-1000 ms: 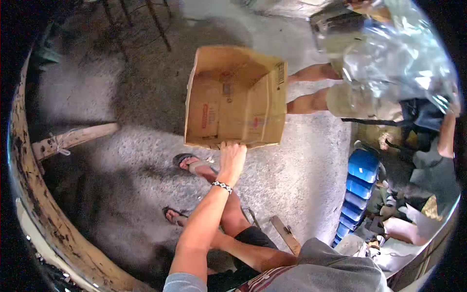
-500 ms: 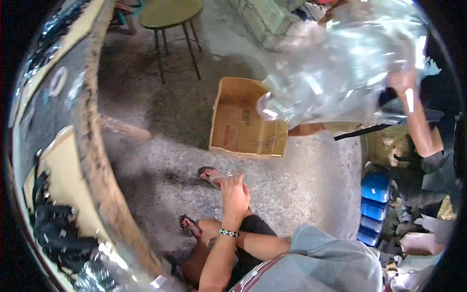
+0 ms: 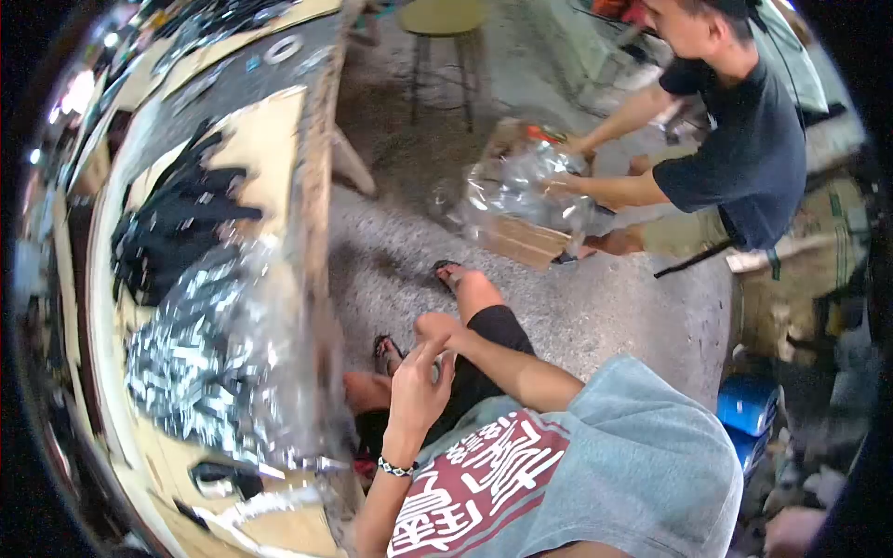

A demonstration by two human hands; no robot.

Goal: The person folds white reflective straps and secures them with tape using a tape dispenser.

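Observation:
My left hand, with a black-and-white beaded bracelet at the wrist, is held over my lap. Its fingers are bent and close together, meeting my right hand. That right hand is rounded and curled, partly covered by the left fingers. A small greyish spot shows between the left thumb and fingers, and I cannot tell what it is. Below the hands are my dark shorts and grey shirt.
A co-worker leans over a cardboard box, hands on a clear plastic bag. The wooden table on the left holds a bag of shiny strips and black pieces. A stool and blue containers stand around.
The view has turned left, showing more of the table. The large clear bag has come down to the box. My left hand's outstretched fingers have bent in against my right hand.

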